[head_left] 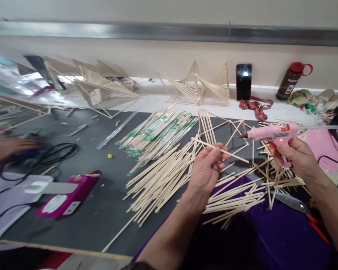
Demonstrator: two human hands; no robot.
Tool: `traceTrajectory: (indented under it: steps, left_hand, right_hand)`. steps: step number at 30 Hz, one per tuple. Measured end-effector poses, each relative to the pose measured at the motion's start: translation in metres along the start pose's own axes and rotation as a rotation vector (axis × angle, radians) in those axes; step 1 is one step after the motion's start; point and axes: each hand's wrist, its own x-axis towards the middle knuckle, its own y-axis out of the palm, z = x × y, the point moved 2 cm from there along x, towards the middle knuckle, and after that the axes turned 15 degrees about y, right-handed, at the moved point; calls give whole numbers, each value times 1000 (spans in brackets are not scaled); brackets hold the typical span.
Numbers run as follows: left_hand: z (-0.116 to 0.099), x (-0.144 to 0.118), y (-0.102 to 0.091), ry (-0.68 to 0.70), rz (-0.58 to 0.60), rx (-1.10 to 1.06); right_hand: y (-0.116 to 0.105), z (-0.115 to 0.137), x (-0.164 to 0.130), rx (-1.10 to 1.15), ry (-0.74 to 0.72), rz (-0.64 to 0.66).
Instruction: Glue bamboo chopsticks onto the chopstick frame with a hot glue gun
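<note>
My left hand pinches a thin wooden stick that runs up-left to lower-right above the pile. My right hand grips a pink hot glue gun by its handle, with a finger by the trigger. The gun's nozzle points left, a short way above the stick's right part and not touching it. A clear glue rod sticks out of its back. Beneath both hands lies a loose heap of bare wooden sticks on the dark grey table.
Wrapped stick bundles lie mid-table. Finished stick structures stand at the back, with a black phone and brown bottle. A magenta box and black cables sit left. Another person's hand is at far left. Scissors lie right.
</note>
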Motion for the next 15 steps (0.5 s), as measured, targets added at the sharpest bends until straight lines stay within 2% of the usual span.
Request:
traceTrajectory:
  steps: [6, 11, 15]
  left_hand:
    - [-21, 12, -7, 144, -164, -57]
    - [-28, 15, -10, 242, -188, -40]
    - [-28, 15, -11, 249, -175, -35]
  right_hand:
    - [3, -2, -4, -46, -1, 45]
    - [8, -3, -6, -145, -18, 61]
    - [9, -3, -7, -190, -26, 46]
